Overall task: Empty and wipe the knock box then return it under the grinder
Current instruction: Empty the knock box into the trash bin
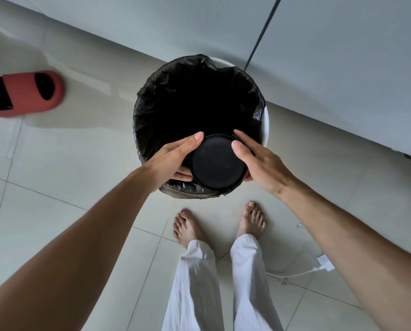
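- Knock box: one, black and round, its flat base facing up, held over the near rim of the bin.
- One red slipper lies on the floor well left of the bin.
- Left hand presses the box's left side, fingers curled under.
- Right hand presses its right side; the box sits clamped between both palms.
- One bin, lined with one black bag.
- Two bare feet stand just before the bin.
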